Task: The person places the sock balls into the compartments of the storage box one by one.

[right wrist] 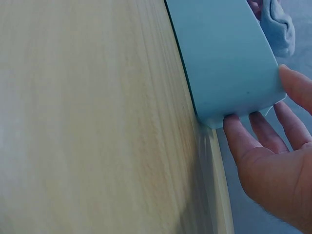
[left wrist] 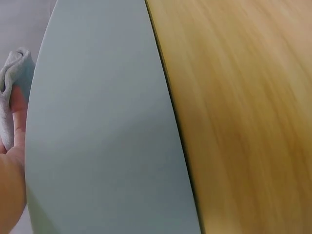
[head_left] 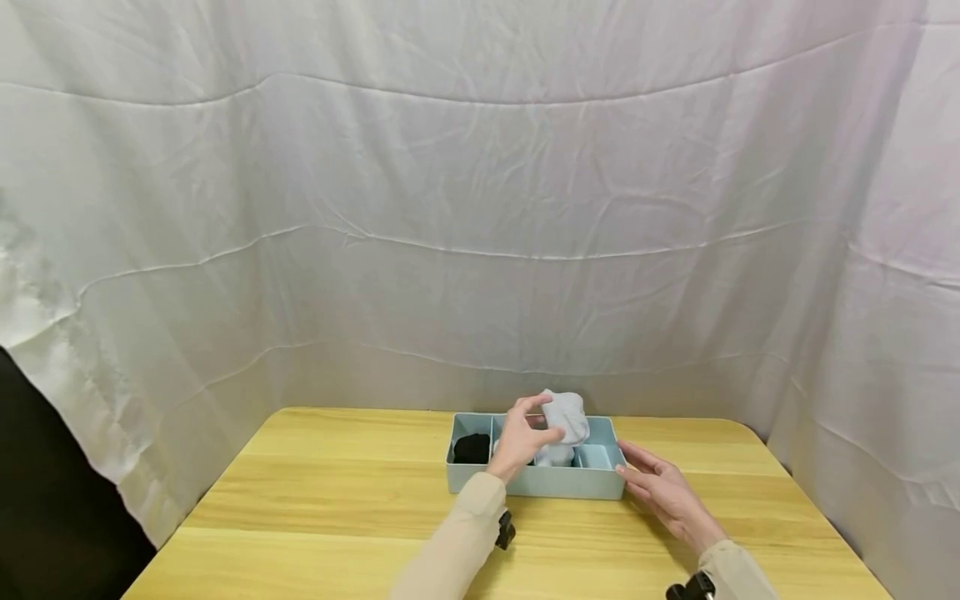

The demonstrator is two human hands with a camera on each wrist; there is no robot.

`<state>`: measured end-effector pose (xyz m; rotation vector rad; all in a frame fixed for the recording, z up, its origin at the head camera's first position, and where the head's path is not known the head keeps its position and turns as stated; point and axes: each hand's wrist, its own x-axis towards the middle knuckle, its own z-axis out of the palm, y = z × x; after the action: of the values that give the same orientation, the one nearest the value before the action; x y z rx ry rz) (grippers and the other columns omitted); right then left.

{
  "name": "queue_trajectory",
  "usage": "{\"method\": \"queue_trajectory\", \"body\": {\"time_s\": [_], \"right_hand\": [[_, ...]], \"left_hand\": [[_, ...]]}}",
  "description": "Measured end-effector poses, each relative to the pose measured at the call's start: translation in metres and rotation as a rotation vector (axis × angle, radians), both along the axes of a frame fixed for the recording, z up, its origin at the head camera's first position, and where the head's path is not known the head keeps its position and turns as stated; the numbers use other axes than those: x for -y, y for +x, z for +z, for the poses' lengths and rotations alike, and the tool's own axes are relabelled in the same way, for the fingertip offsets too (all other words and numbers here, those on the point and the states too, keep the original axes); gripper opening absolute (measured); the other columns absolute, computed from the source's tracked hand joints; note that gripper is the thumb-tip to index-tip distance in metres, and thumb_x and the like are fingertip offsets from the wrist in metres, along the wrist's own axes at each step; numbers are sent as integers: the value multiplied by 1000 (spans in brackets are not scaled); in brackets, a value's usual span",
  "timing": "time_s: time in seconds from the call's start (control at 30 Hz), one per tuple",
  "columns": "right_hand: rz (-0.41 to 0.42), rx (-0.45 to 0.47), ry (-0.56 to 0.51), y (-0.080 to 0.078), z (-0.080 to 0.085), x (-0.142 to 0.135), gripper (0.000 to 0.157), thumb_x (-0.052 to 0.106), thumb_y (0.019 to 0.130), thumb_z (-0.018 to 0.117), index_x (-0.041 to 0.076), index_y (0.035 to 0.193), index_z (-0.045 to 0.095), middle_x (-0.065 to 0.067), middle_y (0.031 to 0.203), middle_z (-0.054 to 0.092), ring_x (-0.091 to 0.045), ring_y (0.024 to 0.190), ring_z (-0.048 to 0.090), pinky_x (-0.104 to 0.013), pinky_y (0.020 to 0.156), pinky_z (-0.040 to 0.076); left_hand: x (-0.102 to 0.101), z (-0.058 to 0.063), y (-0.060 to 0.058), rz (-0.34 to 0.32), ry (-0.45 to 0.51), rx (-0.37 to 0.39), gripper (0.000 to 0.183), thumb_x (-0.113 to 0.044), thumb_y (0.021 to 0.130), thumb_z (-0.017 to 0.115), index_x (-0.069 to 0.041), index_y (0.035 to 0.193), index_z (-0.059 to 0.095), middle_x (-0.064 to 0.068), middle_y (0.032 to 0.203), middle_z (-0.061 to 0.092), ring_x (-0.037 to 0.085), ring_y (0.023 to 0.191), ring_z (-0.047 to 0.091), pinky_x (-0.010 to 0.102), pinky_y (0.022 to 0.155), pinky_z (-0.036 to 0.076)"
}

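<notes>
A pale blue-grey divided box (head_left: 540, 482) sits near the table's far edge. Just above its right half, my left hand (head_left: 516, 443) pinches a folded light grey sock-like cloth (head_left: 567, 417) between thumb and fingers. Below that cloth, a whitish bundle (head_left: 555, 456) lies in a compartment. A black cloth bundle (head_left: 471, 450) fills part of the leftmost one. My left hand partly hides the compartment between them. At the box's right end, my right hand (head_left: 667, 496) rests its fairly straight fingers and thumb against the wall and corner; the right wrist view shows the fingertips (right wrist: 231, 122) touching it.
The rightmost compartment (head_left: 597, 457) shows its bare floor. A wooden table (head_left: 322, 492) carries the box. Grey curtains (head_left: 480, 317) hang close behind the table and along both sides. A dark area (head_left: 52, 500) shows at the lower left.
</notes>
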<state>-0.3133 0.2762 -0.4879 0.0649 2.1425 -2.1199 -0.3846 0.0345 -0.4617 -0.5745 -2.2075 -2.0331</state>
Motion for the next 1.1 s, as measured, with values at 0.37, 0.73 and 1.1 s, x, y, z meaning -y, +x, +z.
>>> {"method": "queue_trajectory", "body": {"time_s": [0.37,0.73,1.1], "right_hand": [[-1,6,-2,1,2,1,68,15,97,62,4,154,27,-18,162,19,-20,135,41,-35,109,40],[5,3,-24,1,0,1,70,14,96,63,3,154,25,-18,162,19,-22,138,36,-26,103,45],[14,-14,-31,0,2,1,70,13,96,62,1,154,25,-18,161,19,3,116,51,-23,102,45]], "left_hand": [[-2,-4,-3,-112,51,37,56,1,74,80,-7,127,64,9,127,55,15,97,64,22,69,53],[3,-8,-1,-236,21,112,62,-6,79,81,-13,136,58,11,138,52,23,108,64,28,78,57],[4,-6,-2,-294,56,97,60,-7,80,81,-18,135,57,8,136,57,35,115,63,31,78,57]]}}
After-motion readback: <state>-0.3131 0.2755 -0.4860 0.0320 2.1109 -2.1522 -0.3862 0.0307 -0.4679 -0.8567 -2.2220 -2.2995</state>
